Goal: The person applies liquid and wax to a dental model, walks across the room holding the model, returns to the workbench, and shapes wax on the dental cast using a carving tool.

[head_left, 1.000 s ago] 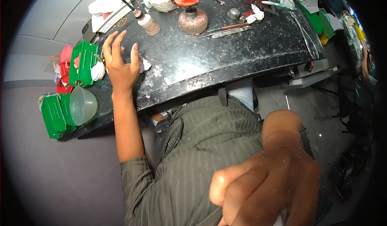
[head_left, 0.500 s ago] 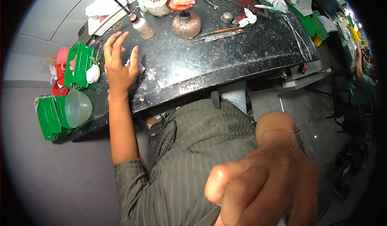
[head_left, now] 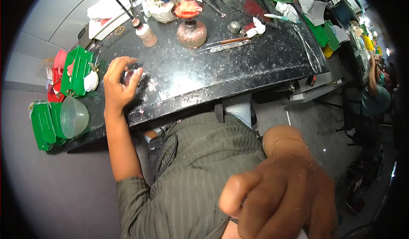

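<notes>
On the left part of the black workbench [head_left: 170, 70], my left hand [head_left: 117, 87] curls its fingers and thumb around a small dark-pink and whitish piece [head_left: 128, 76]. Most of that piece is hidden by the fingers. My right hand [head_left: 283, 196] is close to the camera at lower right, in front of my dark green striped shirt [head_left: 200, 166]. Its fingers are folded into a closed shape, with pale specks on the skin. Whatever it may hold is out of sight beneath it.
Farther back stand a pinkish glass burner [head_left: 191, 35], a small bottle with a brush [head_left: 146, 35] and slim carving tools [head_left: 230, 46]. Green bins [head_left: 76, 70] and a translucent bowl [head_left: 74, 117] flank the bench's left side. Another person [head_left: 375, 94] sits far right.
My left hand has gone from spread fingers to fingers curled around the small piece. My right hand stays closed in nearly the same place. The whole view has shifted slightly.
</notes>
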Motion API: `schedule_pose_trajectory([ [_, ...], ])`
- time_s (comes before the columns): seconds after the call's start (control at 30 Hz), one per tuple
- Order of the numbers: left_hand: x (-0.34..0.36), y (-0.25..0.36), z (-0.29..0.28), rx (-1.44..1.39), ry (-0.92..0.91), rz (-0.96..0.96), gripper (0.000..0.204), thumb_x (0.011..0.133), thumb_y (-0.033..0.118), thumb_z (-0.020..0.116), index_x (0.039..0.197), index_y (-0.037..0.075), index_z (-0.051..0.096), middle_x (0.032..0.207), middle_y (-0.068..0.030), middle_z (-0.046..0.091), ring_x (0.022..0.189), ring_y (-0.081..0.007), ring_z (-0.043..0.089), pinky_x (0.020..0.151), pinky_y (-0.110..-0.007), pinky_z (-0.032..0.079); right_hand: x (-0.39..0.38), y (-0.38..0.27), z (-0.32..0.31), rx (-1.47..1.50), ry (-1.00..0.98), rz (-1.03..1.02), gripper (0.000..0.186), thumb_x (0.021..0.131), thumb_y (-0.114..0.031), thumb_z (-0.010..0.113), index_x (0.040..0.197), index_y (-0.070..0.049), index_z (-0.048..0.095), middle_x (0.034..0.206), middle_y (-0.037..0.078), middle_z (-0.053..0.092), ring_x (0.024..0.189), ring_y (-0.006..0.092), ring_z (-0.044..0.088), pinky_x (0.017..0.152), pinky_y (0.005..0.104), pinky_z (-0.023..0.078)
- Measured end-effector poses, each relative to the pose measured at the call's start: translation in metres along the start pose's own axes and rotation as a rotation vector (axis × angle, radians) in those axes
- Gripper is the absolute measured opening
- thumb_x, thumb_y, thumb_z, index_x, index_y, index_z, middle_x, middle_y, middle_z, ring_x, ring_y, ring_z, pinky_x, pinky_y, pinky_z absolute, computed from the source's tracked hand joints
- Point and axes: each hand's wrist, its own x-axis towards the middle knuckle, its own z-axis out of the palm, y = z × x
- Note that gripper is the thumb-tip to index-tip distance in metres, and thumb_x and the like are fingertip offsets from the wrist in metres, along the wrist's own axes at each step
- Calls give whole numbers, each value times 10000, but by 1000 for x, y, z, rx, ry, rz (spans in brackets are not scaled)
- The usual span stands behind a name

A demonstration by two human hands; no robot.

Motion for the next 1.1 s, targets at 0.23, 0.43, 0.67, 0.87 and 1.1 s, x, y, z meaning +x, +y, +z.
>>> schedule_pose_trajectory([
  [0.23, -10, 5, -6, -34, -138, 55, 396, 728, 137, 772, 1080, -7, 663, 1116, -158, 652, 1060, -314, 613, 914, -374, 487, -9, 5, 7, -65, -47, 0, 142, 853, -272, 752, 982, -213, 741, 882, 115, 664, 692, 214, 476, 582, 350, 356],
  [0.43, -7, 10, -9, -104, -218, 33, 453, 677, 87, 728, 1113, -4, 650, 1160, -165, 641, 1078, -324, 601, 910, -387, 487, 8, -6, 9, -225, -274, -14, 141, 838, -298, 767, 949, -213, 749, 889, 137, 660, 700, 227, 483, 588, 366, 367],
  [0.67, -14, 0, -6, -123, -171, 33, 466, 652, 37, 669, 1116, 5, 653, 1137, -174, 644, 1071, -348, 612, 930, -395, 501, -1, -2, -4, -432, -147, 45, 67, 833, -182, 703, 812, -182, 639, 816, 93, 648, 680, 209, 490, 549, 361, 366],
  [0.87, -14, 1, -2, -120, -144, 51, 450, 660, 23, 692, 1108, 6, 653, 1119, -172, 653, 1080, -352, 617, 960, -402, 486, -2, -9, 15, -90, -60, 102, 121, 873, -363, 730, 934, -261, 755, 858, 136, 660, 700, 234, 489, 579, 365, 371],
  [1.1, -14, 4, -4, -95, -131, 69, 452, 663, 26, 713, 1111, 11, 657, 1107, -177, 655, 1063, -359, 620, 957, -405, 484, -13, 16, 7, -5, -95, -174, 202, 972, -380, 630, 1137, -292, 705, 870, 154, 687, 691, 237, 502, 590, 386, 364],
])
